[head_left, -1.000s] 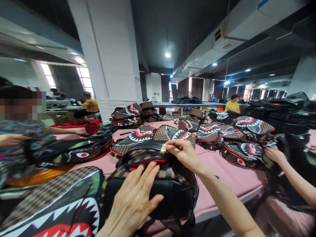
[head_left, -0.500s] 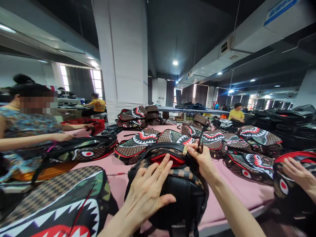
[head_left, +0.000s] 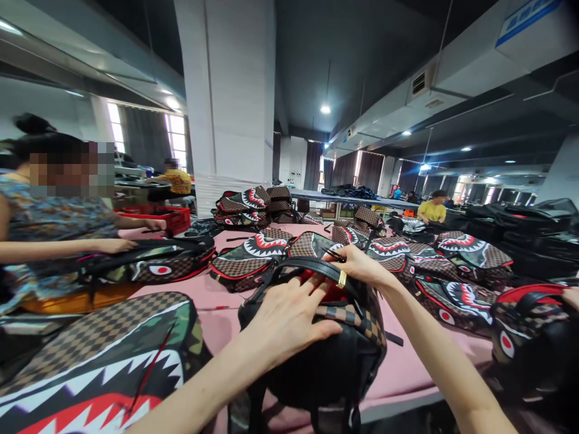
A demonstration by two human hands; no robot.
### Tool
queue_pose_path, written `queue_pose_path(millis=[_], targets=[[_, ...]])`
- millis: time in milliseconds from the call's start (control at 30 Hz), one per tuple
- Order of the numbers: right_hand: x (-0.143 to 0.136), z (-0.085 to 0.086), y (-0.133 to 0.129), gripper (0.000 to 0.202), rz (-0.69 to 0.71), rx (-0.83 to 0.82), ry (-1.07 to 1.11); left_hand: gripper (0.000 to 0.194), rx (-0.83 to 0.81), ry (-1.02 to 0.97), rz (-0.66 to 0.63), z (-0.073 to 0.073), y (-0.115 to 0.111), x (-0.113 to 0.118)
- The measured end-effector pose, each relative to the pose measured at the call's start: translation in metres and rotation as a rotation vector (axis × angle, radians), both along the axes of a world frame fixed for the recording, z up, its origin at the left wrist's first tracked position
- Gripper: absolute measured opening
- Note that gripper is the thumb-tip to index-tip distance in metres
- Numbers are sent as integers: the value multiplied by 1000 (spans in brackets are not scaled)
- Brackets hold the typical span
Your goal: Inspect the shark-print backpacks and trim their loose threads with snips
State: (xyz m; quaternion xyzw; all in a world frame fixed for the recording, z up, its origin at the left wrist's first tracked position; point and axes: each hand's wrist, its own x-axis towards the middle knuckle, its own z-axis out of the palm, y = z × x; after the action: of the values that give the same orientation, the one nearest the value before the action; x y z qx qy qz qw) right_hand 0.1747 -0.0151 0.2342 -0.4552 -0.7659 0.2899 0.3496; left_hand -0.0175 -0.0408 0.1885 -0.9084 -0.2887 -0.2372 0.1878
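A backpack [head_left: 323,367] with a black back panel and a brown checkered top stands in front of me. Its top opening shows red lining [head_left: 335,293]. My left hand [head_left: 289,316] lies over the near edge with fingers stretched out, their tips reaching into that opening. Above the far side, my right hand [head_left: 359,265] is closed around small dark scissors [head_left: 335,255], blades pointing left over the black carry handle [head_left: 307,264]. A gold metal clasp [head_left: 342,278] sits on the handle just below this hand. The right fingertips are partly hidden.
Shark-mouth backpacks lie across the pink table [head_left: 219,322], one large backpack [head_left: 113,349] close at left. A co-worker [head_left: 54,211] handles another backpack [head_left: 172,265] at left. At right, someone's hand [head_left: 570,296] touches a red-lined backpack [head_left: 520,343]. A white pillar [head_left: 230,102] rises behind.
My left fingers have moved into the bag's opening. My right hand has shifted left over the handle, and the scissors have swung from upright to pointing left. The neighbour's hand at right has drawn back.
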Motion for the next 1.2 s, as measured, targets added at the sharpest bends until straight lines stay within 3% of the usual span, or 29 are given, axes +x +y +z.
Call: queue_pose_path(millis=[133, 267, 333, 433, 600, 733, 800, 867, 900, 1000, 1067, 1200], targets=[[-8, 0, 2, 31, 24, -30, -75, 46, 219, -160, -63, -19, -1, -1], [-18, -7, -5, 24, -17, 141, -129, 34, 363, -397, -158, -39, -9, -8], [-20, -11, -7, 29, -79, 210, -128, 31, 342, -444, -147, -44, -15, -11], [-20, -14, -3, 37, -158, 185, -101, 29, 137, -355, -130, -38, -23, -14], [-20, -13, 6, 42, -206, 61, -24, 37, -335, 94, -63, 4, -21, -19], [-18, -14, 9, 41, -182, 35, 11, 35, -591, 263, -189, 30, -3, -20], [-15, -16, 11, 42, -181, -3, 51, 31, -676, 132, -302, 32, 6, -22], [-11, -17, 14, 42, -207, -22, 104, 33, -740, -151, -369, 29, 15, -27], [-10, -18, 15, 42, -223, -25, 137, 36, -759, -331, -353, 27, 21, -31], [-5, -19, 16, 38, -235, -43, 237, 40, -727, -773, -145, 21, 48, -37], [-4, -19, 14, 36, -221, -58, 289, 38, -730, -830, -80, 19, 73, -36], [0, -20, 5, 35, -272, -50, 342, 34, -908, -553, -198, 23, 108, -20]])
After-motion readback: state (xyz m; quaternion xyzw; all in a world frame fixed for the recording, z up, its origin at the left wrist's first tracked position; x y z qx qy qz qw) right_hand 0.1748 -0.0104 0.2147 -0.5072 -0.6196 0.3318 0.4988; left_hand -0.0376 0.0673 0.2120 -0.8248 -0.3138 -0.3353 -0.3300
